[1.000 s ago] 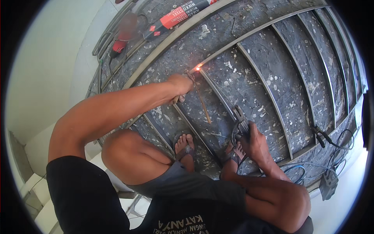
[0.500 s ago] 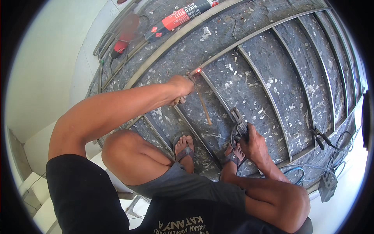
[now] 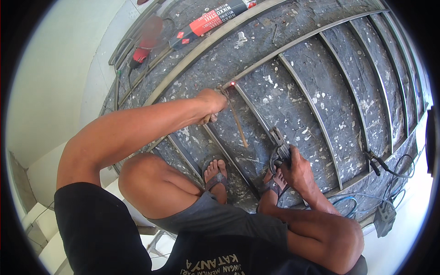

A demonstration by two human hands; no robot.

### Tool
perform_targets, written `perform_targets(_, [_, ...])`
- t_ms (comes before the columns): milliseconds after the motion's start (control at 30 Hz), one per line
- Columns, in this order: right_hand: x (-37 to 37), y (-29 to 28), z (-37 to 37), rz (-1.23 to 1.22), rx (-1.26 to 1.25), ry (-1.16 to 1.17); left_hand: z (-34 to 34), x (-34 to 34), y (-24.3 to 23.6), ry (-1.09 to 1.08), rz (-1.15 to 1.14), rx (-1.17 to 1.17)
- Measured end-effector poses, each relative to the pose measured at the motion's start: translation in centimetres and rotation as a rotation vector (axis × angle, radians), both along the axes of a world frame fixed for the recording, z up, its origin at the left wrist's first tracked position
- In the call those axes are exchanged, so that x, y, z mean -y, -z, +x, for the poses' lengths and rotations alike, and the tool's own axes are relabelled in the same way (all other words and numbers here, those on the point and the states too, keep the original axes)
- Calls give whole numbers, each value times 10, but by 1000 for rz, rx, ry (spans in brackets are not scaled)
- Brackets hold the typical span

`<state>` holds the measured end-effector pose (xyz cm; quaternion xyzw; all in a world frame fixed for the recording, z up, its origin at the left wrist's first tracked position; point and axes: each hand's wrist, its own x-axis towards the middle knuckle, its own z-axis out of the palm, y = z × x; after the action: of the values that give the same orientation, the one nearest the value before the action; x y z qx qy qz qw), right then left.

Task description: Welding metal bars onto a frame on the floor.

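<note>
My left hand point(image 3: 213, 101) is closed round a tool with a wooden-looking handle point(image 3: 206, 119); its metal end is largely hidden by the fingers, so I cannot tell its exact kind. Just beyond it, a small red-hot spot point(image 3: 233, 84) glows where a crossbar meets the long rail of the metal frame point(image 3: 300, 42). A thin brown-ended stick point(image 3: 240, 128) slants down from beside the left fist. My right hand point(image 3: 298, 170) grips a welding electrode holder point(image 3: 281, 145), its jaws by the lower part of that crossbar, over my right foot.
A clamp point(image 3: 375, 161) with a cable bites the frame's near rail on the right. Blue hose and cables point(image 3: 352, 206) lie beside it. Beyond the frame are a curved metal bar point(image 3: 192, 54), a red-and-black electrode pack point(image 3: 213, 22) and a red power tool point(image 3: 141, 56).
The glow at the joint has shrunk and dimmed. Both hands stay nearly in place, with only a slight shift, and keep their grips.
</note>
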<state>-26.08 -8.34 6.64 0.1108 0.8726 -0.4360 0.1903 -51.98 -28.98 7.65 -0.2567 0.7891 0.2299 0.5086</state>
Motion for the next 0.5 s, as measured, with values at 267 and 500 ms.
perform_targets(267, [-4, 2, 2, -61, -52, -75, 2, 27, 13, -11, 337, 24])
perform_targets(500, [0, 2, 5, -13, -18, 32, 0, 10, 13, 72, 84, -72])
